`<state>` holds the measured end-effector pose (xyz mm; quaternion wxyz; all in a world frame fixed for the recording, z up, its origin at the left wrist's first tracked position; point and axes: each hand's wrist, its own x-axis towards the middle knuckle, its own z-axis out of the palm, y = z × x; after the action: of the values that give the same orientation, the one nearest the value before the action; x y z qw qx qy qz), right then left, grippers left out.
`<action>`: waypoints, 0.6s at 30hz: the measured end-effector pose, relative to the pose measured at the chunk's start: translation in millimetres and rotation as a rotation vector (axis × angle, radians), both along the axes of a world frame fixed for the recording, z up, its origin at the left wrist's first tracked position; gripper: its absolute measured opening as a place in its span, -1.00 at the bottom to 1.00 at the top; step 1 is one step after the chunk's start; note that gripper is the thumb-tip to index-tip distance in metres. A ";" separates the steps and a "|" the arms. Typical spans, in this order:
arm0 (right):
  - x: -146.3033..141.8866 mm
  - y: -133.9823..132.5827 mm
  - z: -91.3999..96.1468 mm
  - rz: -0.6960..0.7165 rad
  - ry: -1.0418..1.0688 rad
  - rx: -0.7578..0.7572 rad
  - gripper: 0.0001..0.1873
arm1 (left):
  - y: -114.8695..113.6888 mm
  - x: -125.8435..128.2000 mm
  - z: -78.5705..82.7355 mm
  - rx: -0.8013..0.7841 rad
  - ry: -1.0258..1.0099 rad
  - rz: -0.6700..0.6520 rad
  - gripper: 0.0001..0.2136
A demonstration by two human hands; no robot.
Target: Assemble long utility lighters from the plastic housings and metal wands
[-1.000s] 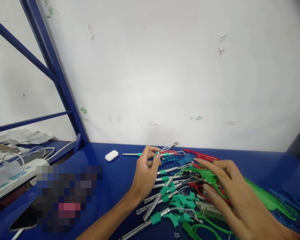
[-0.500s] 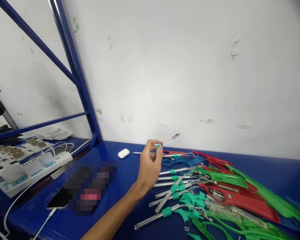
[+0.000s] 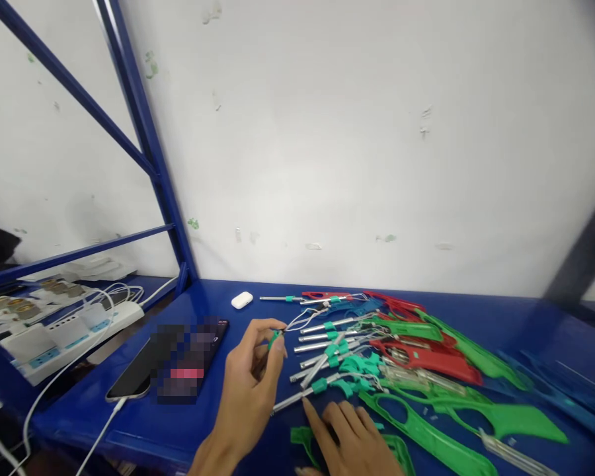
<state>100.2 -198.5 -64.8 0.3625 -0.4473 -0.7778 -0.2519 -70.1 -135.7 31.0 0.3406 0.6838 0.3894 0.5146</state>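
Head view, left hand (image 3: 245, 387): thumb and fingers pinch closed on a small green plastic piece (image 3: 274, 340).
Green piece, place: between the fingertips, just left of the slim silver metal tubes (image 3: 290, 401) with teal plastic collars (image 3: 320, 385) — whether a tube is joined to it, the hand hides.
Wires: thin white wires (image 3: 302, 322) loop out past the fingertips towards the wall side.
Weight: probably very light, so 2 or 3 fingertips should manage it.
Stiffness: the plastic looks stiff, the wires soft and springy — likely to snag on neighbouring leads.
Slip: a smooth, small surface could twist in the pinch.
Weak spot: probably where the wires enter; a tug there could break them.
Best hold: the green body itself, thumb against finger, wires left free.
Right hand (image 3: 350, 436): palm down, fingers bent and slightly apart over a hollow green plastic casing (image 3: 401, 451); I cannot tell whether it grips.
Nearby: red and green plastic casings lie beyond the tubes, on the smooth blue tabletop (image 3: 178, 423).
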 end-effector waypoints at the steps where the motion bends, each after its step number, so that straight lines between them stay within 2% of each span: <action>1: -1.8 -1.1 3.5 -0.018 0.011 -0.013 -0.45 | -4.3 -2.3 -0.3 -0.008 0.020 0.000 -0.70; 4: 3.0 -13.9 21.5 -0.046 0.045 -0.019 -0.41 | -17.7 -8.9 -1.2 -0.024 0.078 0.005 -0.70; 7: 27.0 -38.4 40.3 -0.048 0.091 0.023 -0.59 | -30.4 -16.9 -6.8 -0.018 0.127 0.010 -0.72; 9: 50.3 -55.2 46.1 -0.060 0.098 -0.015 -0.71 | -36.9 -21.8 -15.1 0.024 0.217 0.004 -0.74; 13: 88.8 -73.8 33.8 -0.173 0.011 0.020 -0.66 | -43.7 -25.1 -36.0 0.123 0.355 -0.056 -0.80; 18: 93.9 -75.9 11.6 -0.198 -0.121 -0.013 -0.74 | -41.4 -24.8 -50.9 0.291 0.439 -0.109 -0.89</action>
<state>194.0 -274.4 -53.2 0.2852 -0.5082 -0.7521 -0.3079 -94.8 -177.1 -20.0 0.1732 0.8407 0.3384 0.3857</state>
